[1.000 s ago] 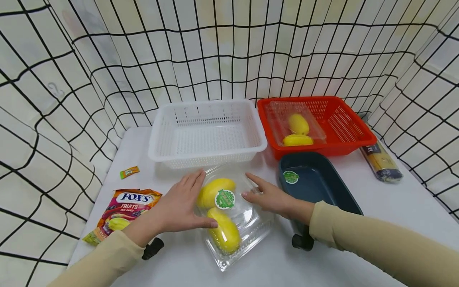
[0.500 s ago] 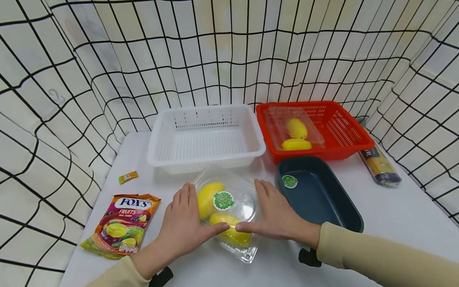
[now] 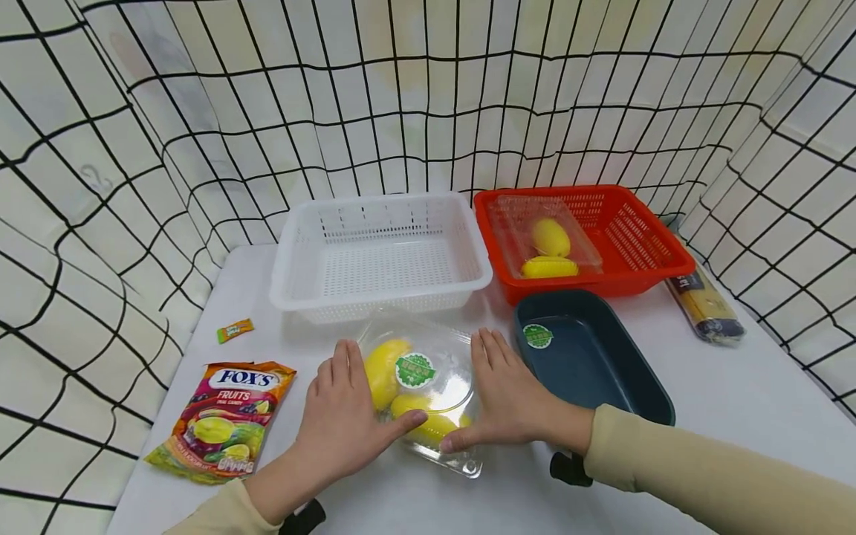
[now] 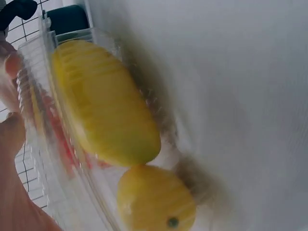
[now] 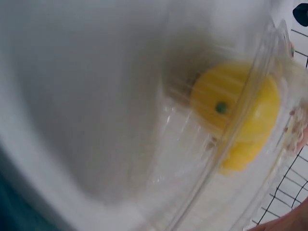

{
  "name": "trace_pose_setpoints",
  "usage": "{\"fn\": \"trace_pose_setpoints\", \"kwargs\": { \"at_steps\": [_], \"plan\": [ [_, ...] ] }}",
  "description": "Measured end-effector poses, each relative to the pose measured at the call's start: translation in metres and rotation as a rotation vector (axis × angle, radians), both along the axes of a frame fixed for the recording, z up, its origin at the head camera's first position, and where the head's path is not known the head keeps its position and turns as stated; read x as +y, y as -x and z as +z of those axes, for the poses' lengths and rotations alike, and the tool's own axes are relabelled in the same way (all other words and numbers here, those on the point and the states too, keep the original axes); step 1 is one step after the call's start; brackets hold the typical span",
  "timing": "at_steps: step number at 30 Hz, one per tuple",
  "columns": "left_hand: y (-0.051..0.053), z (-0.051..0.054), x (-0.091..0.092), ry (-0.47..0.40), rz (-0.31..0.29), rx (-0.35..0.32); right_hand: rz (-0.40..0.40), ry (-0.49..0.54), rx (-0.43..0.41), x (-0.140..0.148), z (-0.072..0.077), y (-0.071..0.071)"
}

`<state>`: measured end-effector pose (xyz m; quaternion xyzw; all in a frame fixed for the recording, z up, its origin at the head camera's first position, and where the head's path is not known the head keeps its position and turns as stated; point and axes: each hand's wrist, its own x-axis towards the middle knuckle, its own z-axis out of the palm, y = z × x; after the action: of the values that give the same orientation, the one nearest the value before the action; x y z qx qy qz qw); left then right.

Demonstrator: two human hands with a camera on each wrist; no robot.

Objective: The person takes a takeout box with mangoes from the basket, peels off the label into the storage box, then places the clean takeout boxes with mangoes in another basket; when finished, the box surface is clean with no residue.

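A clear plastic clamshell box (image 3: 444, 338) lies on the white table in front of the white basket, a round green-and-white sticker (image 3: 414, 370) on its lid. Two yellow mango-like fruits show inside, the upper one (image 3: 383, 371) and the lower one (image 3: 435, 422). Against the box's left side rests my left hand (image 3: 344, 412), fingers straight, thumb over the lid. My right hand (image 3: 511, 397) touches the opposite side in the same way. In the left wrist view the box wall stands before a fruit (image 4: 106, 106); the right wrist view is blurred, with one fruit (image 5: 231, 103) showing.
Behind stand a white basket (image 3: 381, 301) and a red basket (image 3: 642, 279) holding another clear box of yellow fruits. A dark blue dish (image 3: 582, 364) is at right, pasta-like packet (image 3: 705, 305) beyond. Candy bag (image 3: 227, 423) and small sweet (image 3: 235, 331) lie left; black netting (image 3: 428, 115) surrounds.
The box has turned, its near corner swinging right. My left hand has shifted slightly; my right hand has moved down along the box's side, thumb now close to the left thumb.
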<state>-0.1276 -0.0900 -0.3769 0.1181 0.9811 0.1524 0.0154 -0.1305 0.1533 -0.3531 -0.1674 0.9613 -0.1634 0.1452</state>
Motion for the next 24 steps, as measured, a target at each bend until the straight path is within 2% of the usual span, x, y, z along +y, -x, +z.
{"fn": "trace_pose_setpoints", "kwargs": {
  "at_steps": [3,9,12,19,24],
  "plan": [
    [0.005,0.003,-0.007,-0.025,-0.07,-0.005,0.052,0.001,-0.031,0.004,0.004,0.007],
    [0.021,0.007,-0.021,-0.038,-0.261,0.017,0.166,-0.019,-0.095,0.013,0.01,0.025],
    [0.029,0.01,-0.025,-0.043,-0.326,-0.008,0.218,-0.041,-0.121,0.017,0.012,0.033],
    [0.035,0.012,-0.027,-0.021,-0.379,-0.038,0.29,-0.045,-0.152,0.023,0.014,0.044],
    [0.032,0.01,-0.024,-0.041,-0.355,-0.045,0.284,-0.03,-0.131,0.026,0.013,0.042]
  ]
}}
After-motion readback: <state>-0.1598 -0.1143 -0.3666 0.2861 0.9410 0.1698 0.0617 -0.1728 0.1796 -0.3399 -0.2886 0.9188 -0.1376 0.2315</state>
